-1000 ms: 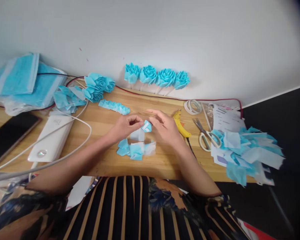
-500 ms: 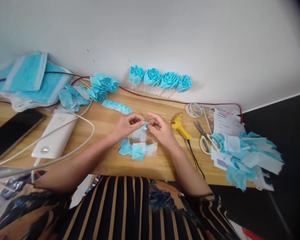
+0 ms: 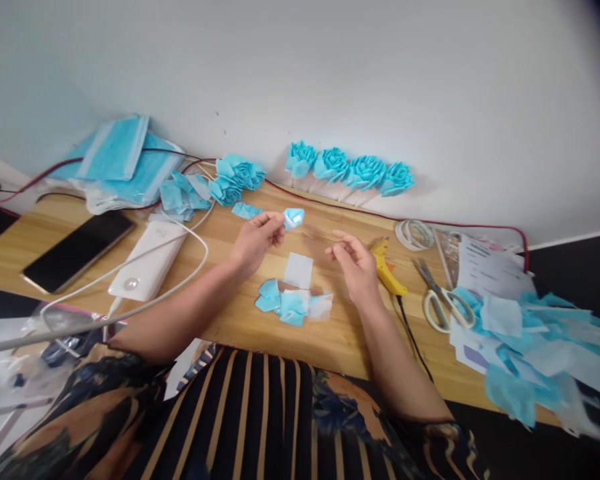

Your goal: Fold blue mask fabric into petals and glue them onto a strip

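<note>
My left hand (image 3: 256,243) pinches a folded light-blue fabric petal (image 3: 294,218) between thumb and fingertips, above the wooden table. My right hand (image 3: 356,268) is apart from it, to the right, with loosely bent fingers slightly spread and nothing visible in them. Between and below the hands lies a pale square of fabric (image 3: 299,270). Nearer to me, several blue and white fabric pieces (image 3: 294,307) overlap. Just beyond my left hand sits a short row of folded blue petals (image 3: 247,211), partly covered by the hand.
Right of my right hand lie a yellow glue gun (image 3: 389,268), scissors (image 3: 443,300), a tape roll (image 3: 415,235) and heaped fabric scraps (image 3: 535,333). Blue fabric flowers (image 3: 365,172) lean on the wall. At left are a power bank (image 3: 150,260), phone (image 3: 80,250) and loose cable (image 3: 203,260).
My hands have parted. The folded petal, earlier between both hands, is now raised in my left hand alone; my right hand has moved away to the right. The view has shifted left.
</note>
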Demonstrator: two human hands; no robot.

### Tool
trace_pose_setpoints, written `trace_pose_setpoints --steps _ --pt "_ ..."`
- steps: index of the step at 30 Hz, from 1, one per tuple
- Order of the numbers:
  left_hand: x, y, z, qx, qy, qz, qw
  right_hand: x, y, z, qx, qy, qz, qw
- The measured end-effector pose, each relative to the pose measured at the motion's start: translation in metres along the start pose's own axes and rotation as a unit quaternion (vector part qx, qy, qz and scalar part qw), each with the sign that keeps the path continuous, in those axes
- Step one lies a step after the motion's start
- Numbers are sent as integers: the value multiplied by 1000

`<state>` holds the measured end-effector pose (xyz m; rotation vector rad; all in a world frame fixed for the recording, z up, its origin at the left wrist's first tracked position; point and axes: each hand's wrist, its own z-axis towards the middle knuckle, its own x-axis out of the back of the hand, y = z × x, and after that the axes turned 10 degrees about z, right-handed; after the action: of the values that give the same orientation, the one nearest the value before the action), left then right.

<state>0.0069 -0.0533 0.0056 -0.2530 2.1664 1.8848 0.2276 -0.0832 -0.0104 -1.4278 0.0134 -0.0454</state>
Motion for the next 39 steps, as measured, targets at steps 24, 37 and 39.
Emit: trace_pose_setpoints --steps 24,37,39 --pt "51 34 29 -116 110 -142 977 2 -1 -2 6 -49 -22 999" --pt "2 -9 -4 -77 -169 195 963 -2 -24 -12 107 -404 -186 889" --pt "3 -7 -4 -88 -179 220 955 -2 -25 -11 132 -390 -203 888"
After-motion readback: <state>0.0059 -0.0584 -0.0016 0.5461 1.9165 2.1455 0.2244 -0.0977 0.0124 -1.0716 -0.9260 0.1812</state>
